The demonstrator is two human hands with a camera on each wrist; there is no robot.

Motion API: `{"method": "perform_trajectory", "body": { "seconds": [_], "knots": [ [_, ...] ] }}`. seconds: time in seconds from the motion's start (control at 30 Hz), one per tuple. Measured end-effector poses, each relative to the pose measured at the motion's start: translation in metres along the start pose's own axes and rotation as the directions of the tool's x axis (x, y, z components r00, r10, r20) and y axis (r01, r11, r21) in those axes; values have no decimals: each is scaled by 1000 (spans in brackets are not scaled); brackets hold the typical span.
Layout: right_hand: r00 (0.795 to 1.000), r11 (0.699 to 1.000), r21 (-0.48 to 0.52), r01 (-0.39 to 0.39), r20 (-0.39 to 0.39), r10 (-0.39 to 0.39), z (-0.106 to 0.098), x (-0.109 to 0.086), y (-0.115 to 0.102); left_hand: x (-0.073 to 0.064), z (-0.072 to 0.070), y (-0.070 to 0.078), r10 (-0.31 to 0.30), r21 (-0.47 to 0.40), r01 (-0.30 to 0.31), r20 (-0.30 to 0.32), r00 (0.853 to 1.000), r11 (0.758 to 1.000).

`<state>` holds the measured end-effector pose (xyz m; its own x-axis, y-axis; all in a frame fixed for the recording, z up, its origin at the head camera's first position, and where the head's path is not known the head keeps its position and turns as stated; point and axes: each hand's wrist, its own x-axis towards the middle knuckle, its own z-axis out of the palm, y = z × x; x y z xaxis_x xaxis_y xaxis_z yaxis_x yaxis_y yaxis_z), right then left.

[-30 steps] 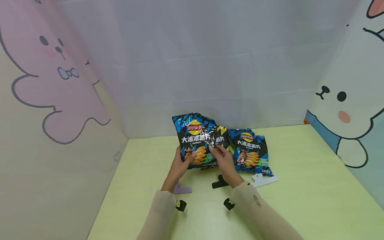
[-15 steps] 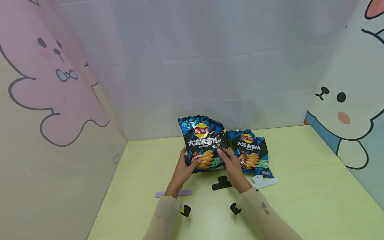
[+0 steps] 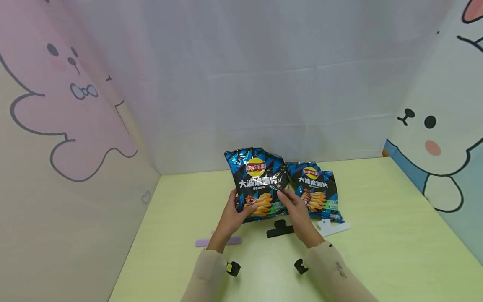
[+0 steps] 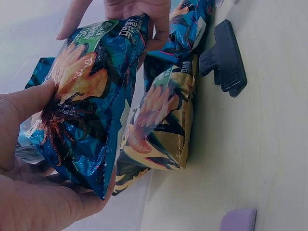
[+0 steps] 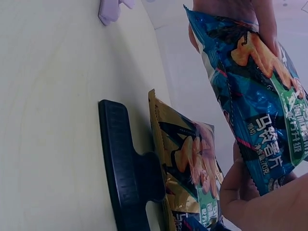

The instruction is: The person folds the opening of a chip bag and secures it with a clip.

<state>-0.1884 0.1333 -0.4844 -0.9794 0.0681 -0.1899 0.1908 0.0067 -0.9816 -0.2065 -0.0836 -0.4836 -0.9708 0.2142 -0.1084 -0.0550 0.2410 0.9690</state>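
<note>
Both hands hold a blue-and-black bag of potato chips up off the table, its printed front facing me. My left hand grips the lower left side, thumb across the front and fingers behind. At the lower right edge, my right hand pinches the bag, its thumb on the front. Behind and below it a gold chip bag lies on the table, almost wholly hidden in the head view. A second blue chip bag lies just right of the held one.
A black bag clip lies below the held bag, a white clip by the second blue bag. The left wrist partly covers a purple clip. A pale curtain hangs behind the yellow-green table.
Both hands have shifted the held bag right and slightly down, toward me. It now covers more of the gold bag. The clips and the other blue bag stay put.
</note>
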Motion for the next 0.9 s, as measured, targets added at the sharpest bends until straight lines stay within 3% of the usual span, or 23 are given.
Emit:
{"method": "perform_trajectory", "body": {
  "seconds": [0.37,0.63,0.9],
  "knots": [
    [998,1000,-16,13,68,-12,-18,-11,2,-8,1,4,4,10,-5,55,998,1000],
    [995,995,-97,-8,95,18,-39,-26,3,-14,13,2,29,30,-33,108,994,999],
    [987,993,-114,-6,159,24,-45,-28,7,-18,10,-2,41,46,-47,128,991,998]
  ]
}}
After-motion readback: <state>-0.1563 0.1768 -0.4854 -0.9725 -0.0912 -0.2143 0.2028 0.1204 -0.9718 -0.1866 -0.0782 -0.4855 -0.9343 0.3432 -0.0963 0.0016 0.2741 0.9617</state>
